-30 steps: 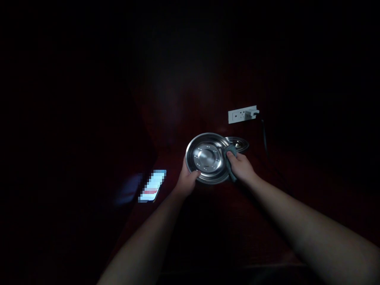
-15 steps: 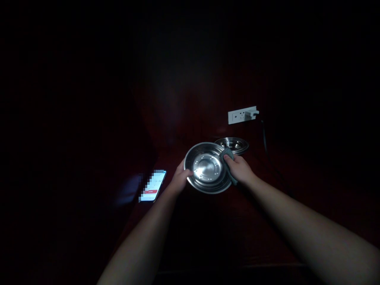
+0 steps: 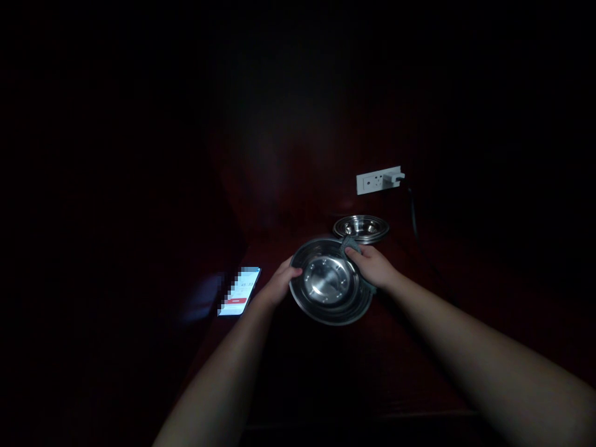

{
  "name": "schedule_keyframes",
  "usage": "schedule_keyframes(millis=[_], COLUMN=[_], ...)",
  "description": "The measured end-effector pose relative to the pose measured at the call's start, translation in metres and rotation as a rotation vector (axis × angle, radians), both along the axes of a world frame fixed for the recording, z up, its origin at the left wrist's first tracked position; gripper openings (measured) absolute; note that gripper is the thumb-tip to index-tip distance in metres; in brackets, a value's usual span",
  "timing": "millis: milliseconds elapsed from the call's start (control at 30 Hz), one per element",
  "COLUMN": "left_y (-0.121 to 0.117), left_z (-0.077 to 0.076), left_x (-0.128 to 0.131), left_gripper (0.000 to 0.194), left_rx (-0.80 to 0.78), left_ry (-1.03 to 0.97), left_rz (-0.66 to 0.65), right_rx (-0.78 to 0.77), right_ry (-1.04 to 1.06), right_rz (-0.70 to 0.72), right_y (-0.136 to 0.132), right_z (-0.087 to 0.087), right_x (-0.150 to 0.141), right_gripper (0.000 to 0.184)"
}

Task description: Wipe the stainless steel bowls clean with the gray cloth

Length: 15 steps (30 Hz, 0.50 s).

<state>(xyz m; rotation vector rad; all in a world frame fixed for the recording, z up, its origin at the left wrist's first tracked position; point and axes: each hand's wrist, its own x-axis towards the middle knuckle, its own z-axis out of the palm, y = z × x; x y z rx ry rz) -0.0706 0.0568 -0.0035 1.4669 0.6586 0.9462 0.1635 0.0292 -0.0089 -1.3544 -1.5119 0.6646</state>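
A shiny steel bowl (image 3: 326, 282) is held up between my hands, its inside tilted toward me. My left hand (image 3: 282, 280) grips its left rim, thumb over the edge and the other fingers hidden behind. At the upper right rim, my right hand (image 3: 375, 266) is closed on a grey-green cloth (image 3: 350, 244), which is folded over the edge and pressed against the metal. Part of the cloth also shows below the right hand, outside the bowl. Just behind the bowl, more steel dishes (image 3: 361, 228) rest on the dark red surface, seemingly stacked.
A phone (image 3: 239, 292) with a lit screen lies left of my left forearm. On the wall at the back right is a white socket plate (image 3: 370, 182) with a plug (image 3: 395, 178) in it. A dark cable (image 3: 413, 214) hangs down from there. Everything around is very dark.
The bowl has come lower and its tilt has changed, so more of the dishes behind it show. My right hand and the cloth have shifted slightly along the rim.
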Motion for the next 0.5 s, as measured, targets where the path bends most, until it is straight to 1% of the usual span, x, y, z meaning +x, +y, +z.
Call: schedule_keyframes(millis=[167,333,500], left_y=[-0.004,-0.010,-0.019], left_z=[0.003,0.008,0.016], left_x=[0.001,0.004,0.009], left_gripper=[0.053,0.048,0.043], left_rx=[-0.008,-0.020,-0.079], left_ry=[0.041,0.082,0.090], left_rz=[-0.074,-0.176,-0.178], right_rx=[0.039,0.043,0.085], right_ry=[-0.001,-0.039,-0.013], right_rz=[0.140,0.240,0.286], right_y=[-0.004,-0.007,-0.011], right_z=[0.003,0.005,0.007], right_x=[0.002,0.004,0.003], right_gripper=[0.035,0.035,0.034])
